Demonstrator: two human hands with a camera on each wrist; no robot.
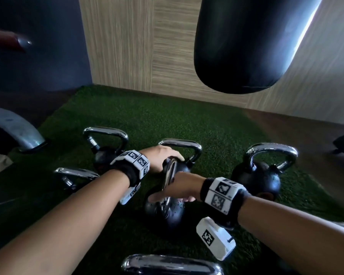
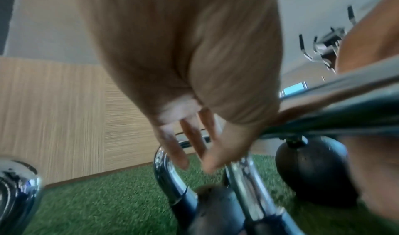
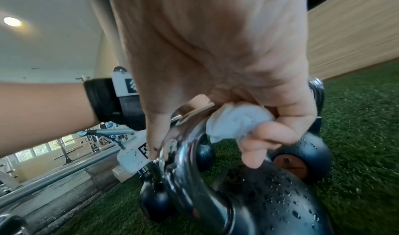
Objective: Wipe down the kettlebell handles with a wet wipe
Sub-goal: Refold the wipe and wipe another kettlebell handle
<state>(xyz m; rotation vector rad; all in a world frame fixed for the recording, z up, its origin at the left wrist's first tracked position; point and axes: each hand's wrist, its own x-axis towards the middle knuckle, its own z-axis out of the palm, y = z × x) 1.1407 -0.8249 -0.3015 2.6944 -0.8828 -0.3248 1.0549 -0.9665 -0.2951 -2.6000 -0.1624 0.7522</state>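
Note:
Several black kettlebells with chrome handles stand on green turf. The middle kettlebell [image 1: 165,212] is speckled with water drops. My right hand [image 1: 179,188] grips its chrome handle [image 1: 170,172] from the near side. In the right wrist view, that hand [image 3: 274,132] squeezes a white wet wipe [image 3: 235,122] against the handle [image 3: 181,153]. My left hand [image 1: 161,157] rests on the far top of the same handle. Its fingers [image 2: 183,146] hang straight, and the handle [image 2: 334,102] runs off beside the thumb.
Other kettlebells stand behind the left wrist [image 1: 107,153], just beyond the hands [image 1: 181,144], at the right [image 1: 260,179], at the left [image 1: 74,175] and at my feet [image 1: 171,264]. A black punching bag [image 1: 246,42] hangs above. A metal frame [image 1: 14,132] curves at the left.

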